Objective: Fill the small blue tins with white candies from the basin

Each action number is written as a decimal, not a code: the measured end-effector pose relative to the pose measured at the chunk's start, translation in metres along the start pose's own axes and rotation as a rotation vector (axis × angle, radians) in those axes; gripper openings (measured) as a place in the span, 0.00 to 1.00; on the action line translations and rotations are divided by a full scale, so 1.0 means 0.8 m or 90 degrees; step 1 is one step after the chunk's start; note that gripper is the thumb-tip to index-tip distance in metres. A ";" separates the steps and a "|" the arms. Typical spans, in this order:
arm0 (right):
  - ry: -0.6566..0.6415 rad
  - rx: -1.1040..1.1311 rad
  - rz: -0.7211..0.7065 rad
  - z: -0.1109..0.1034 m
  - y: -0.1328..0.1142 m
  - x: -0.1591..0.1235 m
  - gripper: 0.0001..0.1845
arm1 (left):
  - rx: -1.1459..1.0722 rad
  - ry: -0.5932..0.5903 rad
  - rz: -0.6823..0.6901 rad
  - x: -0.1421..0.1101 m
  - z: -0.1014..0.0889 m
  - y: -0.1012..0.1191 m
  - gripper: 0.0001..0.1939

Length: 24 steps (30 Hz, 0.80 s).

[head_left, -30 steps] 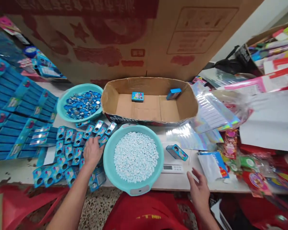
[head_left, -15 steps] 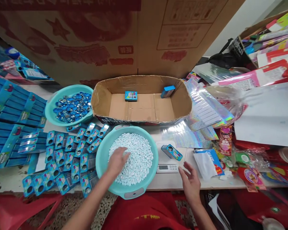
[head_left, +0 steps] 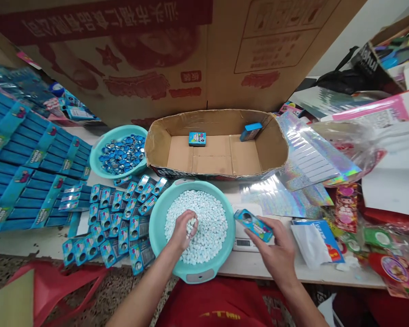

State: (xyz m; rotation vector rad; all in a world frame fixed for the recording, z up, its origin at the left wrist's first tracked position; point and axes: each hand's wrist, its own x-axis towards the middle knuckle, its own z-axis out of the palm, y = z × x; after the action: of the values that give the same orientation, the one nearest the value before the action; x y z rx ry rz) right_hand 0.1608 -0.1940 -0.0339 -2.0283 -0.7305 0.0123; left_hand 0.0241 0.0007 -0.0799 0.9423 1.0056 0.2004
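Note:
My left hand (head_left: 184, 230) is curled over the turquoise basin (head_left: 153, 231), closed around some small pale candies. More of these candies (head_left: 206, 218) fill the basin. My right hand (head_left: 276, 240) grips a blue box with a round hole (head_left: 254, 225) between thumb and fingers, just above the white digital scale (head_left: 245, 243). Left of the basin stand several similar blue boxes (head_left: 117, 225), their holes facing up.
A smaller basin (head_left: 94, 156) holds blue and silver caps (head_left: 122, 154). Behind, a low cardboard box (head_left: 211, 154) contains two blue boxes. Stacked blue packs (head_left: 30, 181) rise at left. Holographic sheets (head_left: 300, 159) and a blue packet with white paper (head_left: 318, 243) lie at right.
My right hand has taken hold of the blue box on the scale and lifted it slightly. My left hand has closed on candies. The view has shifted a little left.

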 end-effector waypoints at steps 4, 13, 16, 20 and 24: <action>-0.151 0.031 -0.074 0.033 -0.036 -0.012 0.14 | -0.242 -0.062 0.019 -0.030 0.022 0.048 0.12; -0.242 0.025 -0.107 0.085 -0.055 -0.027 0.12 | -0.228 0.047 0.233 -0.051 0.050 0.056 0.12; -0.239 0.018 -0.103 0.084 -0.057 -0.024 0.12 | -0.230 0.074 0.221 -0.048 0.049 0.057 0.14; -0.239 0.021 -0.087 0.084 -0.056 -0.024 0.13 | -0.229 0.082 0.212 -0.047 0.051 0.060 0.14; -0.244 0.030 -0.078 0.086 -0.055 -0.025 0.14 | -0.231 0.069 0.228 -0.047 0.056 0.059 0.16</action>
State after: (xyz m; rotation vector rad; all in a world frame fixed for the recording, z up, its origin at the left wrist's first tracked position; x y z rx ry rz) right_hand 0.1030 -0.1340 -0.0429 -1.9539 -1.0822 0.3520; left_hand 0.0509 -0.0173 -0.0121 0.7765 0.8549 0.7161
